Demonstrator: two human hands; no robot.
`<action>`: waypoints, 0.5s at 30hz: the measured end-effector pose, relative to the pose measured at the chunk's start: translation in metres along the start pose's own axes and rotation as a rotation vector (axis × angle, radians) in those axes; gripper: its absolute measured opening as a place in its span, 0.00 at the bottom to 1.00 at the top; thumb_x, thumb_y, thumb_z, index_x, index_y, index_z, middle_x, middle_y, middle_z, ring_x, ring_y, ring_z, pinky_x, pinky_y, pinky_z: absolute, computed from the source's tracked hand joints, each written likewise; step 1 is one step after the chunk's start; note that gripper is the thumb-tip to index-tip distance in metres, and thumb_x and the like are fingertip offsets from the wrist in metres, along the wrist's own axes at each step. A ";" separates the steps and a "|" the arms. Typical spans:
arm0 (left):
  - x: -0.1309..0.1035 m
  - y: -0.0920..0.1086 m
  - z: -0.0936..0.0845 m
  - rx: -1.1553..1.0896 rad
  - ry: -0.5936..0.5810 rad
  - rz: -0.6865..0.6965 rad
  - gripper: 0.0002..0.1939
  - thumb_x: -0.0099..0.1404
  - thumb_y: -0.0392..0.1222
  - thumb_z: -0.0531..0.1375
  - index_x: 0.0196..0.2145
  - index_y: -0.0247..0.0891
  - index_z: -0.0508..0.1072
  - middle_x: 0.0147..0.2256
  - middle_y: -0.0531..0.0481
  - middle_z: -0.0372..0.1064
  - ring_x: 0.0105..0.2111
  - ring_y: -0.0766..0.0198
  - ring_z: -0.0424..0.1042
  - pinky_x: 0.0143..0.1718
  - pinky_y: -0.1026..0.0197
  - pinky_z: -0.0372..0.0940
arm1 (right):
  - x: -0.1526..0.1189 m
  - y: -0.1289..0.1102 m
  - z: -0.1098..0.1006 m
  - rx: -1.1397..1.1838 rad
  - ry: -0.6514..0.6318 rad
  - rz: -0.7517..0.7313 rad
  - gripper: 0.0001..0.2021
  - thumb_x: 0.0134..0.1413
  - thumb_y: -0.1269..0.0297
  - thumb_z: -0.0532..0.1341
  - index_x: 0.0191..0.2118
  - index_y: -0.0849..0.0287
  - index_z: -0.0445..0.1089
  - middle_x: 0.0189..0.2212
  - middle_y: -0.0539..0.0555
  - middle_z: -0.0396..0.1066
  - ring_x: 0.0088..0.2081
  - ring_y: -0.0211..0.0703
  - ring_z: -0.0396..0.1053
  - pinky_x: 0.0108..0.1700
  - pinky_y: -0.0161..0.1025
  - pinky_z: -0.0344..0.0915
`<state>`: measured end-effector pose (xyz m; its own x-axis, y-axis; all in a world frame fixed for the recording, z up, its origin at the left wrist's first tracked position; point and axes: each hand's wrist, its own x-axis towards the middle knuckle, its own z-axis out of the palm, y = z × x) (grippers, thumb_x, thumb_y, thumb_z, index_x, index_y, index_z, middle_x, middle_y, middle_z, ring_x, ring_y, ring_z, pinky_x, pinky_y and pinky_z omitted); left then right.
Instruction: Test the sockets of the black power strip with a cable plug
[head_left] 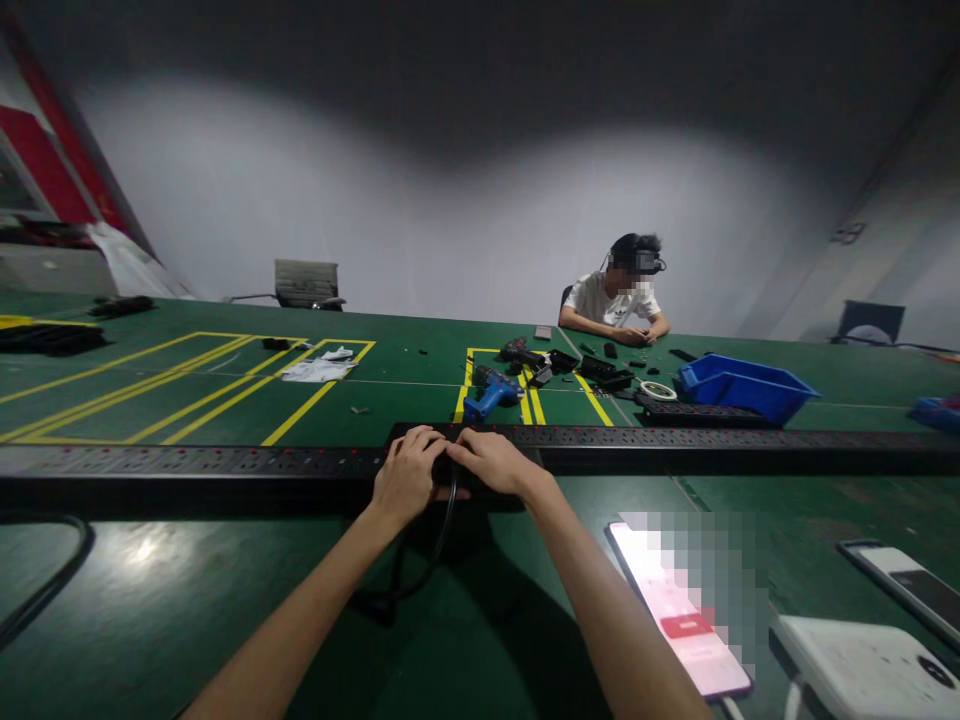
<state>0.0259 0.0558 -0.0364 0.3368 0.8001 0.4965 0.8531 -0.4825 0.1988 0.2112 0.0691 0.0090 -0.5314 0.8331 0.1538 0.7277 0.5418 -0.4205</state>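
Observation:
Two long black power strips with rows of sockets run across the table, the left one (225, 462) and the right one (675, 440). A black box-like piece (517, 498) of strip lies between them, mostly covered by my hands. My left hand (407, 472) is closed round its left part, fingers over the top. My right hand (496, 462) grips it from the right, thumb near the left hand's fingertips. From between the hands a black cable (448, 520) hangs down and curves onto the table. What the fingertips press on is hidden.
Behind the strips lie a blue power drill (491, 393), a dark drill (521, 352), black parts, a tape roll (658, 391) and a blue bin (750, 385). Phones (675, 610) rest at front right. Another person (616, 295) sits opposite. A cable loop (67, 550) lies left.

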 end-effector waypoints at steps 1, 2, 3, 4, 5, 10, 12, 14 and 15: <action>0.000 0.000 0.000 -0.003 0.001 0.003 0.23 0.54 0.46 0.64 0.49 0.44 0.70 0.52 0.45 0.67 0.58 0.49 0.58 0.55 0.47 0.56 | 0.000 0.001 0.001 0.014 0.006 -0.008 0.19 0.66 0.48 0.48 0.40 0.58 0.66 0.36 0.53 0.72 0.37 0.41 0.68 0.37 0.33 0.56; 0.000 -0.001 0.000 -0.005 0.002 0.006 0.23 0.54 0.46 0.64 0.49 0.44 0.70 0.52 0.45 0.67 0.57 0.49 0.58 0.55 0.47 0.56 | 0.000 0.002 0.001 0.029 0.014 -0.018 0.18 0.65 0.48 0.50 0.39 0.58 0.66 0.36 0.52 0.71 0.37 0.40 0.68 0.37 0.33 0.56; 0.001 -0.001 0.000 -0.007 0.004 0.009 0.24 0.54 0.47 0.64 0.49 0.44 0.70 0.52 0.45 0.67 0.57 0.49 0.59 0.55 0.48 0.56 | 0.000 0.002 0.001 0.044 0.022 -0.031 0.17 0.64 0.49 0.51 0.39 0.58 0.66 0.36 0.52 0.71 0.37 0.40 0.68 0.37 0.33 0.56; 0.001 -0.001 0.000 -0.009 0.006 0.011 0.24 0.55 0.48 0.64 0.50 0.44 0.70 0.52 0.44 0.67 0.57 0.49 0.59 0.55 0.48 0.56 | 0.000 0.003 0.001 0.058 0.028 -0.043 0.16 0.64 0.50 0.53 0.39 0.58 0.66 0.36 0.51 0.71 0.37 0.40 0.67 0.37 0.33 0.56; 0.001 -0.001 0.000 -0.010 0.006 0.012 0.25 0.55 0.48 0.64 0.50 0.43 0.70 0.52 0.44 0.67 0.57 0.49 0.59 0.55 0.48 0.56 | 0.000 0.003 0.001 0.074 0.031 -0.053 0.15 0.63 0.50 0.53 0.39 0.58 0.66 0.36 0.51 0.71 0.36 0.39 0.67 0.37 0.33 0.56; 0.001 0.000 -0.001 -0.015 0.003 0.013 0.24 0.54 0.49 0.64 0.48 0.42 0.70 0.51 0.44 0.68 0.56 0.50 0.59 0.55 0.48 0.55 | 0.000 0.010 -0.002 0.200 -0.006 -0.048 0.13 0.63 0.53 0.53 0.40 0.57 0.67 0.36 0.50 0.71 0.37 0.39 0.66 0.38 0.34 0.57; 0.001 0.001 -0.002 -0.016 -0.004 0.004 0.21 0.54 0.47 0.64 0.47 0.43 0.71 0.51 0.45 0.68 0.56 0.50 0.59 0.55 0.48 0.55 | -0.001 0.014 -0.004 0.240 -0.040 -0.034 0.09 0.60 0.60 0.55 0.42 0.57 0.67 0.35 0.49 0.70 0.37 0.39 0.66 0.37 0.33 0.58; 0.001 0.002 -0.004 -0.015 -0.014 -0.006 0.19 0.55 0.44 0.63 0.46 0.44 0.71 0.51 0.46 0.68 0.56 0.50 0.60 0.55 0.49 0.55 | -0.002 0.016 -0.005 0.233 -0.073 -0.026 0.12 0.52 0.64 0.60 0.44 0.56 0.67 0.33 0.47 0.69 0.35 0.38 0.66 0.35 0.32 0.57; 0.001 0.002 -0.004 -0.013 -0.020 -0.008 0.19 0.55 0.42 0.62 0.46 0.45 0.71 0.51 0.46 0.68 0.56 0.51 0.59 0.55 0.49 0.55 | -0.003 0.016 -0.006 0.214 -0.082 -0.028 0.16 0.48 0.65 0.63 0.45 0.57 0.66 0.32 0.46 0.68 0.33 0.38 0.65 0.34 0.32 0.57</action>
<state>0.0267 0.0545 -0.0319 0.3376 0.8109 0.4780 0.8506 -0.4803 0.2139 0.2272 0.0761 0.0069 -0.5898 0.8015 0.0983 0.6086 0.5212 -0.5982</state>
